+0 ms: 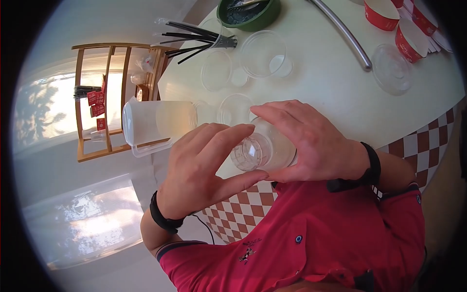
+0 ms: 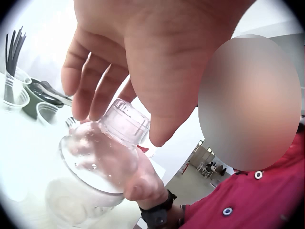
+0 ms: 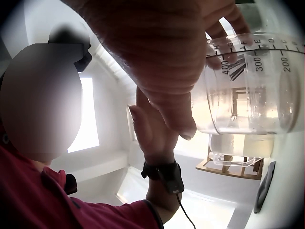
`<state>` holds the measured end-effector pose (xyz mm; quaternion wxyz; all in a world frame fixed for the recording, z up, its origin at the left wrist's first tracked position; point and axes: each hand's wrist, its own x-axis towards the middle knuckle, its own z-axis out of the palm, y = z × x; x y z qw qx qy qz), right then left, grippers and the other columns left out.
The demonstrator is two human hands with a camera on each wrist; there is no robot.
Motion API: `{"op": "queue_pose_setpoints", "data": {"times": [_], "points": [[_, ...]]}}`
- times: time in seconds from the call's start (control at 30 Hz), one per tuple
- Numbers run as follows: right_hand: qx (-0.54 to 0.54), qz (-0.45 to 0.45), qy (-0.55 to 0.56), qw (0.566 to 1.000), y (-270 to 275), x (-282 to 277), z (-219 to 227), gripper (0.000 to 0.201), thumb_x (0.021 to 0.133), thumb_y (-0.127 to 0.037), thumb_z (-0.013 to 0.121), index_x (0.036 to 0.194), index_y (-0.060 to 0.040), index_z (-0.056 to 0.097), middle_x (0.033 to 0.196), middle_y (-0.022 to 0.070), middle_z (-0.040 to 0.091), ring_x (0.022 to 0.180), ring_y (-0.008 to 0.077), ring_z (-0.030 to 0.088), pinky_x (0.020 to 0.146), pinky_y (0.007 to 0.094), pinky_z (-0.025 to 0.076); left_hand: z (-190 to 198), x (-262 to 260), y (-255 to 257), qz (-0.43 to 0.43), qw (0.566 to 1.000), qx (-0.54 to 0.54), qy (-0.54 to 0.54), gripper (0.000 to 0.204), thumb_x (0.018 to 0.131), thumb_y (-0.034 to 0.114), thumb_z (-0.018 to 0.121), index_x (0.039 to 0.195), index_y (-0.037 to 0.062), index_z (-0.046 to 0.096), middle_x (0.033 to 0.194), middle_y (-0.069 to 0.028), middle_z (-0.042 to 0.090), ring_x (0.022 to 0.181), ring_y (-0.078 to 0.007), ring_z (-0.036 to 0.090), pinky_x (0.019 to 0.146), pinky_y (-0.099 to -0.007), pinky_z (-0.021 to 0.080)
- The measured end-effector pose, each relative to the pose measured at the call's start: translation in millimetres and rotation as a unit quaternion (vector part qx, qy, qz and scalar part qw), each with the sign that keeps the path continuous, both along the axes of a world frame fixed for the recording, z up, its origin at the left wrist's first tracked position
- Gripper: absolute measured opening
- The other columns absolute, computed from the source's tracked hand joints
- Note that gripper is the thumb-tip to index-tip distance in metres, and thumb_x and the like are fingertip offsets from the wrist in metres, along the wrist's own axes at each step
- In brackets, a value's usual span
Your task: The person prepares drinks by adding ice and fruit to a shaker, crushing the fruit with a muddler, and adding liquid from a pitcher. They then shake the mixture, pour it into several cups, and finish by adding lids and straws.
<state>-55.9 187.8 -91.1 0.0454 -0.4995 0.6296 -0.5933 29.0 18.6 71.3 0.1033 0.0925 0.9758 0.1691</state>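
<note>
A clear plastic shaker (image 3: 248, 107) with measuring marks stands upright, with a domed top (image 2: 93, 157) and a small clear cap (image 2: 125, 123). My right hand (image 1: 316, 141) grips the shaker from the side, thumb near me and fingers around the far side. Over the cap, my left hand (image 1: 204, 163) spreads its thumb and fingers to either side; in the left wrist view a small gap shows between thumb and cap. Droplets cling to the inside of the dome.
A lidded pitcher (image 1: 168, 119) of pale liquid stands left of the shaker. Beyond are clear cups (image 1: 262, 53), black straws (image 1: 199, 39) and a green bowl (image 1: 272, 17). A metal tube (image 1: 343, 34), a clear lid (image 1: 393, 69) and red paper cups (image 1: 382, 19) lie to the right.
</note>
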Motion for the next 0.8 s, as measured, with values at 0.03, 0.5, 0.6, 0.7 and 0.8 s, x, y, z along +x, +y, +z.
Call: {"op": "queue_pose_setpoints", "data": {"times": [0.03, 0.5, 0.6, 0.7, 0.8], "points": [[-0.001, 0.001, -0.003, 1.0, -0.1, 0.2, 0.3, 0.089, 0.068, -0.033, 0.086, 0.141, 0.0002, 0.047, 0.13, 0.0183, 0.057, 0.12, 0.0351, 0.055, 0.103, 0.044, 0.044, -0.4, 2.3, -3.6, -0.006, 0.999, -0.029, -0.019, 0.065, 0.072, 0.014, 0.087, 0.131, 0.0052, 0.062, 0.114, -0.0141, 0.064, 0.096, -0.0317, 0.066, 0.08, -0.0396, 0.056], [0.001, 0.005, 0.0, 1.0, 0.9, -1.1, 1.0, 0.088, 0.068, -0.033, 0.086, 0.14, -0.0016, 0.048, 0.131, 0.019, 0.056, 0.12, 0.0364, 0.055, 0.103, 0.0447, 0.044, -9.0, 0.0, -12.8, -0.046, 0.998, 0.015, 0.035, 0.065, 0.066, 0.013, 0.091, 0.124, 0.0018, 0.065, 0.11, -0.0136, 0.063, 0.097, -0.0266, 0.064, 0.079, -0.0365, 0.054], [0.0, 0.002, 0.002, 1.0, 0.7, -1.0, 0.2, 0.088, 0.068, -0.033, 0.086, 0.14, -0.0014, 0.048, 0.131, 0.0188, 0.056, 0.12, 0.0363, 0.055, 0.103, 0.0446, 0.044, -10.7, -0.3, -14.4, -0.058, 0.997, 0.034, 0.033, 0.064, 0.066, 0.014, 0.09, 0.123, 0.0016, 0.065, 0.113, -0.0148, 0.063, 0.1, -0.0284, 0.064, 0.082, -0.0375, 0.053], [-0.016, 0.004, -0.004, 1.0, -1.3, 0.0, -1.9, 0.088, 0.067, -0.032, 0.086, 0.14, -0.0006, 0.048, 0.13, 0.0186, 0.057, 0.12, 0.0357, 0.055, 0.102, 0.0442, 0.044, -11.9, -3.9, -8.0, -0.064, 0.997, 0.032, 0.039, 0.061, 0.068, 0.015, 0.088, 0.122, 0.0007, 0.064, 0.117, -0.0169, 0.063, 0.106, -0.032, 0.063, 0.087, -0.0402, 0.053], [-0.024, -0.012, -0.011, 1.0, -3.3, 4.2, -4.6, 0.089, 0.067, -0.033, 0.086, 0.14, 0.0012, 0.047, 0.129, 0.0184, 0.058, 0.12, 0.035, 0.056, 0.102, 0.0437, 0.044, -22.8, -8.7, -0.2, -0.081, 0.994, 0.025, 0.074, 0.059, 0.068, 0.016, 0.088, 0.121, 0.0006, 0.064, 0.119, -0.0163, 0.063, 0.105, -0.0352, 0.062, 0.088, -0.0439, 0.053]]}}
